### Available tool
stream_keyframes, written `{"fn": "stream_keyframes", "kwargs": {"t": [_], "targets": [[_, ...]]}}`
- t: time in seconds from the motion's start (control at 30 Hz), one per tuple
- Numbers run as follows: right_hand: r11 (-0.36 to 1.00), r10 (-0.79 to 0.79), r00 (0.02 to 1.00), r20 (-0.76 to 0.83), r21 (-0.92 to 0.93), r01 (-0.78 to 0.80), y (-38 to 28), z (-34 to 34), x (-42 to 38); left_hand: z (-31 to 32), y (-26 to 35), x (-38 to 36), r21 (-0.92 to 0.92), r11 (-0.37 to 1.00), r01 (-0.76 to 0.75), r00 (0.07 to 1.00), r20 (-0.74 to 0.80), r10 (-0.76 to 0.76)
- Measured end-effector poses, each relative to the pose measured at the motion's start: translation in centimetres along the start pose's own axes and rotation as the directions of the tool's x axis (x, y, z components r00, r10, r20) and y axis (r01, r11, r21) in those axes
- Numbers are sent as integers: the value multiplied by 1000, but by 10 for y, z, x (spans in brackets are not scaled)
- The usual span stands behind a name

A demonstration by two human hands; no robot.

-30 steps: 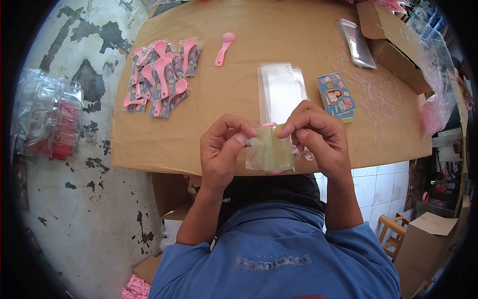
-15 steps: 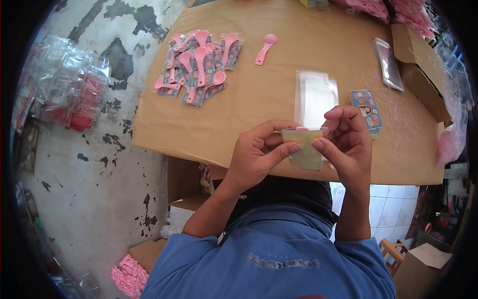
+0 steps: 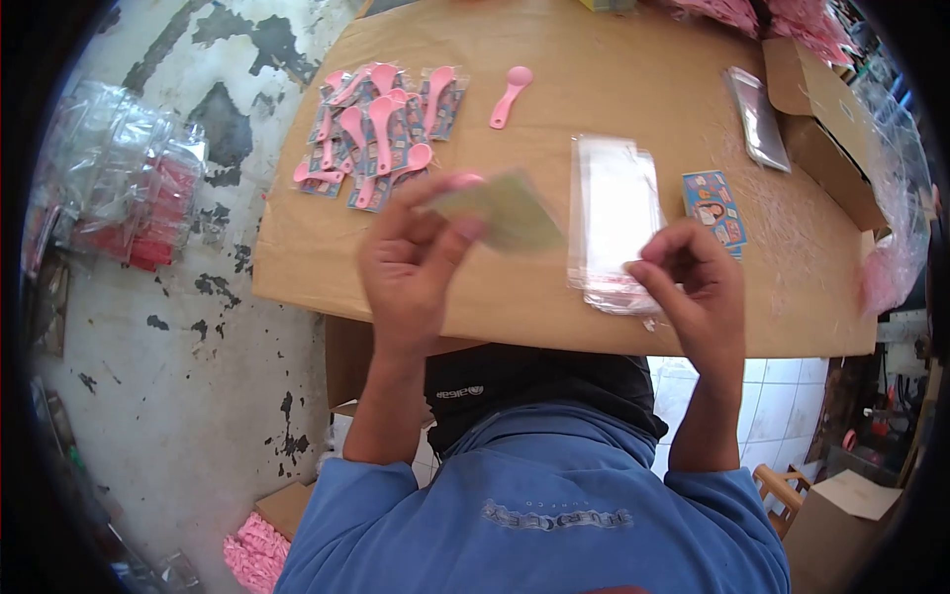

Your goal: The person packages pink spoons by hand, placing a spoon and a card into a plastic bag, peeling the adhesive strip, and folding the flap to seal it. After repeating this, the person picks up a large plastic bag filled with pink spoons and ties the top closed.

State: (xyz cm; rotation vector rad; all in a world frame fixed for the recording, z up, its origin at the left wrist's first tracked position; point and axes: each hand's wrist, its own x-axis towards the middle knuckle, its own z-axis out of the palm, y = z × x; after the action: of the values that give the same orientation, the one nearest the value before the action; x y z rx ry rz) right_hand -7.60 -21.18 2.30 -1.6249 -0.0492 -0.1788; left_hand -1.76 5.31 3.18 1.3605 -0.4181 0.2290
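In the head view, holding a blurred packet (image 3: 515, 216) over the table (image 3: 505, 302) in the left hand (image 3: 411, 267), clamped between thumb and fingers. With the right hand (image 3: 698, 287), bringing thumb and index close at the edge of the bags (image 3: 618, 213), beside the cards (image 3: 712, 206); cannot tell whether gripping one. Seemingly moving a filled packet near the bagged spoons (image 3: 383, 124); by judgement, calls for a steady left pinch, without bending.
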Motion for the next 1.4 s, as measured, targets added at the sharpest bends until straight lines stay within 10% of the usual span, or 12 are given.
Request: {"fn": "stream_keyframes", "kwargs": {"t": [0.1, 0.2, 0.43, 0.63, 1.07, 1.4], "targets": [[994, -96, 989, -113, -69, 88, -4, -6, 0, -28, 16, 35, 217, 891, -398, 912, -15, 411], [913, -226, 966, -128, -374, 164, -8, -11, 3, -58, 12, 67, 530, 831, -172, 961, -97, 261], [623, -212, 972, 106, -751, 218, 14, 10, 1, -38, -22, 17, 447, 892, -65, 983, -126, 134], [649, -239, 967, 89, -726, 227, 32, 11, 11, 5, -22, -22, 184, 925, 332, 938, 35, -344], [674, -405, 912, 69, -651, 349, 13, 9, 8, 36, -30, -13, 488, 832, 263, 912, 155, -379], [722, -352, 889, 293, -519, 458, 3, 3, 1, 37, -34, -5, 186, 793, 580, 729, 314, -608]]}}
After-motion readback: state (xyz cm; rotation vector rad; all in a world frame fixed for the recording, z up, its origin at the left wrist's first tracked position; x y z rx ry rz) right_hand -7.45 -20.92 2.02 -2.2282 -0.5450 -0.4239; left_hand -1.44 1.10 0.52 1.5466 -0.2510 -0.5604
